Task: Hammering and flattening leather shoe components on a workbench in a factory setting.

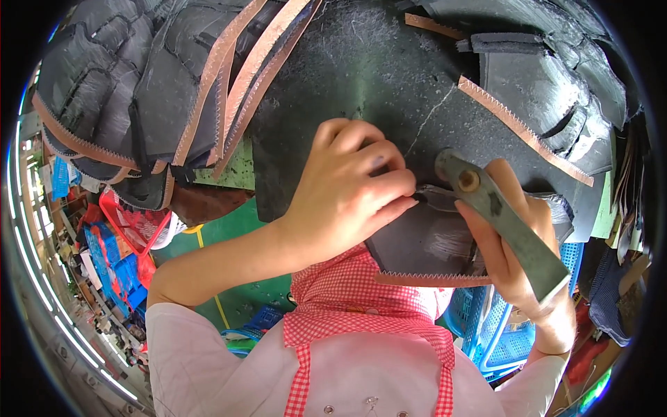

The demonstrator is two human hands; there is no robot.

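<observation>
A hammer [517, 243] with a grey-green metal head and a round wooden handle end showing in it is gripped in my right hand [540, 221]. Its narrow rounded end lies over the dark work surface, just right of my left fingers. My left hand [351, 184] is closed, thumb and fingertips pinching at the upper edge of a dark leather piece [427, 240]. That piece hangs over the near edge of the surface and carries a brown zigzag-cut strip [424, 279] along its lower side. What exactly sits between my left fingertips is hidden.
A pile of dark leather pieces [167, 90] with brown zigzag strips lies at the left. More dark pieces [528, 90] lie at the right of the dark work surface [333, 76]. A blue plastic basket [511, 347] stands below right, and a red basket [135, 222] at the left.
</observation>
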